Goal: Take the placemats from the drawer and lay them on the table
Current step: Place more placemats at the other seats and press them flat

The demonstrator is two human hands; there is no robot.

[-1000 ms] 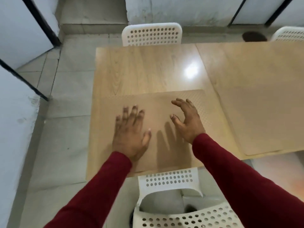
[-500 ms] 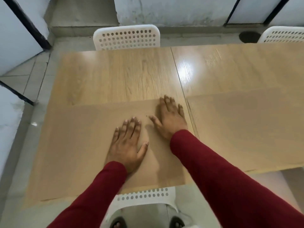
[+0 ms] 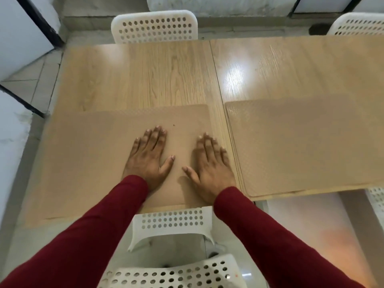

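Note:
A tan textured placemat (image 3: pixel 87 154) lies flat on the left half of the wooden table (image 3: pixel 158 75), along its near edge. My left hand (image 3: pixel 148 159) rests palm down on the mat's middle, fingers spread. My right hand (image 3: pixel 209 165) lies flat near the mat's right edge, fingers together and pointing away from me. A second tan placemat (image 3: pixel 303 146) lies flat on the right half of the table, apart from both hands. Neither hand grips anything.
A white perforated chair (image 3: pixel 172 225) stands tucked under the near edge below my arms. Another white chair (image 3: pixel 154 27) stands at the far side, and a third (image 3: pixel 357 24) at the far right. Tiled floor (image 3: pixel 35 86) lies to the left.
My hands have spread apart on the left placemat: the right hand slid right and toward me, the left stayed near the middle. The view shifted, showing the right placemat more fully.

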